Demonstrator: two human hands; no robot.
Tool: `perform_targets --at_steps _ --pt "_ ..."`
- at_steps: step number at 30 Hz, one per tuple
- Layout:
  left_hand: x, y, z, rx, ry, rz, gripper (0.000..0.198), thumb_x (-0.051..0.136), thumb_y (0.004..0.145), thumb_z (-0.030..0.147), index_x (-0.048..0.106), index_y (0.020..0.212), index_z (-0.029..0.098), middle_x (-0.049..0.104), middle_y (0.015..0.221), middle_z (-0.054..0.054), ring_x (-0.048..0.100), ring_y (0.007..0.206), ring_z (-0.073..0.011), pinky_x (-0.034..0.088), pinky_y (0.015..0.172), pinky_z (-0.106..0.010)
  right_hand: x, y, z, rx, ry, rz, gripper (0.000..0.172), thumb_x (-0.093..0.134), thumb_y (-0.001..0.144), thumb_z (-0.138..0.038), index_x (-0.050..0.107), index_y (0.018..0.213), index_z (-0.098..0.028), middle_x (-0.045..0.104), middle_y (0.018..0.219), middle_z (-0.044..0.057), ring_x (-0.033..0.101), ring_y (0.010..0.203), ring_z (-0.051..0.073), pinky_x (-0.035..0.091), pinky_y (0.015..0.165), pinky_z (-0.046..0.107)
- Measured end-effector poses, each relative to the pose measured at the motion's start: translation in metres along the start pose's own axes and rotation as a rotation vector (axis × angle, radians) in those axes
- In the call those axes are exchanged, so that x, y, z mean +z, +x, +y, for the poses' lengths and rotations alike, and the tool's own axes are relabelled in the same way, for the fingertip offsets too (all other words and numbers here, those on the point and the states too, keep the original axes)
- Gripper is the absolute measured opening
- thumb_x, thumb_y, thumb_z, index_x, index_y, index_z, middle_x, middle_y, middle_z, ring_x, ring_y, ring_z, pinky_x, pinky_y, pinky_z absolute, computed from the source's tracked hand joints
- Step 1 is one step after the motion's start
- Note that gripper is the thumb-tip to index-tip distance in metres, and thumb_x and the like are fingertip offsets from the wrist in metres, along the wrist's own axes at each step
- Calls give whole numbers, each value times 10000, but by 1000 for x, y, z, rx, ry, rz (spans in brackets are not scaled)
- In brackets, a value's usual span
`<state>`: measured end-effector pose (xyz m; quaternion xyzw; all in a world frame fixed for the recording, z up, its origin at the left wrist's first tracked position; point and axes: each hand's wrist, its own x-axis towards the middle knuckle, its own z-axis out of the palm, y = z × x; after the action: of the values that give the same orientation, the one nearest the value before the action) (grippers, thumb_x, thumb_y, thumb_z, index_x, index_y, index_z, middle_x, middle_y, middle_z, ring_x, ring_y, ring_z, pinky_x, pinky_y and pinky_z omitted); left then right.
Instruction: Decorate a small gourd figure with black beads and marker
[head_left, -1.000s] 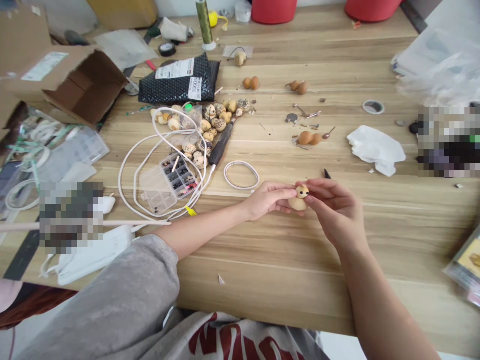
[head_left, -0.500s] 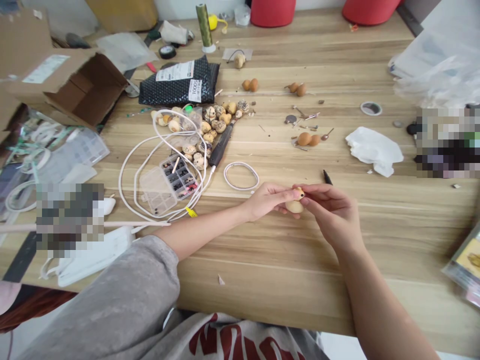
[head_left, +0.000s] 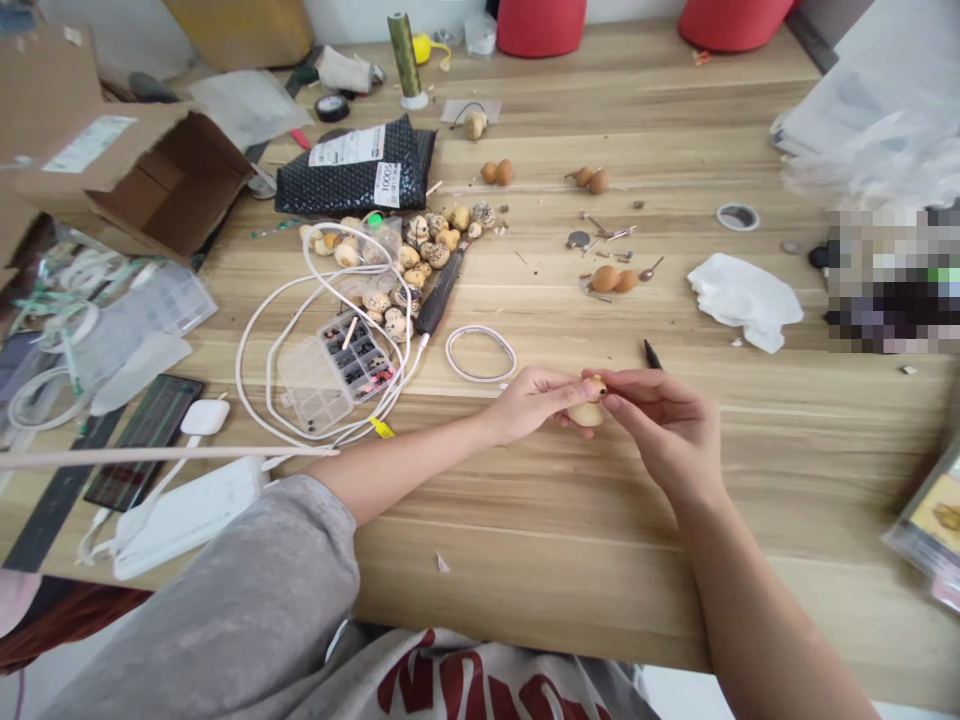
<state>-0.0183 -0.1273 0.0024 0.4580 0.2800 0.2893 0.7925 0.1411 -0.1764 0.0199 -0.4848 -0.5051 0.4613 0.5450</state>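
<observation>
A small pale gourd (head_left: 587, 413) with a dark eye-like dot on its upper part is held in front of me, above the table. My left hand (head_left: 536, 400) grips it from the left, thumb along its top and fingers underneath. From the right, the thumb and fingers of my right hand (head_left: 664, 420) pinch its upper end near the dot. Fingers cover part of the gourd. Just beyond my right hand lies a black pen-like tool (head_left: 652, 353). A white ring (head_left: 481, 353) rests on the wood to the left.
Brown gourds (head_left: 614, 279) lie beyond my hands, with small metal bits near them. To the left are a compartment box (head_left: 358, 358), looped white cable, a pile of speckled gourds (head_left: 396, 322) and a black rotary-style tool (head_left: 441, 293). White crumpled tissue (head_left: 745, 298) sits at right.
The view has shifted slightly. Both hands keep the same hold on the gourd, with barely any visible movement.
</observation>
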Motion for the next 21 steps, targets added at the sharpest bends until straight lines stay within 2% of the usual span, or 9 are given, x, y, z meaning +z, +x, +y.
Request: perform_targets --at_steps 6,11,16,21 --pt "-2 3 -3 -39 -79 -4 554 637 696 614 678 859 86 675 759 -64 655 630 -156 424 595 -254 -3 -2 1 -152 -167 3 152 677 780 -194 712 919 -243 734 971 36 691 920 196 578 828 352" --pt "-1 0 -1 47 4 -32 395 734 678 443 698 849 89 649 806 -54 608 697 -132 484 643 -267 -9 0 -2 -271 -342 -46 165 650 788 -172 693 925 -253 724 968 33 682 935 209 553 831 351" --pt "0 -3 -1 79 93 -14 387 734 675 436 698 816 77 611 776 -57 545 658 -98 496 560 -219 -12 0 -8 -463 -599 -91 182 617 770 -137 651 888 -272 720 899 20 689 840 207 549 746 337" --pt "-3 -4 -3 91 246 -6 429 688 708 482 707 854 79 590 724 -46 510 572 -74 446 486 -177 -12 0 -10 -541 -685 -140 153 612 751 -129 618 820 -265 712 838 22 684 798 207 536 695 341"
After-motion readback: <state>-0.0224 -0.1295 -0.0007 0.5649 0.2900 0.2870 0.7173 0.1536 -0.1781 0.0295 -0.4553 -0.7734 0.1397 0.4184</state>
